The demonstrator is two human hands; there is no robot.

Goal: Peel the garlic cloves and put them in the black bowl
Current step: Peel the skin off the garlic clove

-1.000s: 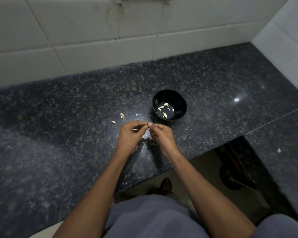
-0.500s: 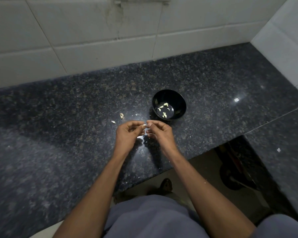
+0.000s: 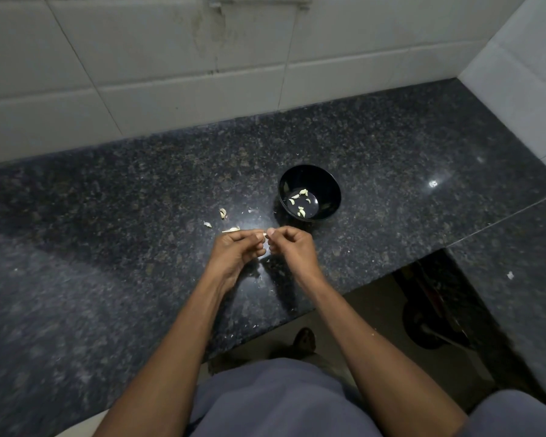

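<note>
A black bowl [image 3: 328, 187] stands on the dark granite counter [image 3: 108, 247] and holds several peeled garlic cloves [image 3: 301, 212]. Just in front of the bowl, my left hand [image 3: 237, 253] and my right hand [image 3: 292, 247] meet fingertip to fingertip. Together they pinch a small pale garlic clove [image 3: 265, 234], mostly hidden by the fingers. Loose garlic pieces [image 3: 223, 213] and a strip of skin [image 3: 231, 229] lie on the counter just left of my hands.
A white tiled wall [image 3: 202, 74] runs behind the counter and turns forward along the right side. The counter's front edge steps back at the right, leaving an open gap [image 3: 423, 310] to the floor. Small skin flakes [image 3: 265, 263] dot the counter near my hands.
Both hands have shifted slightly away from me toward the bowl, still pinching the clove. A strip of skin now lies on the counter left of the hands.
</note>
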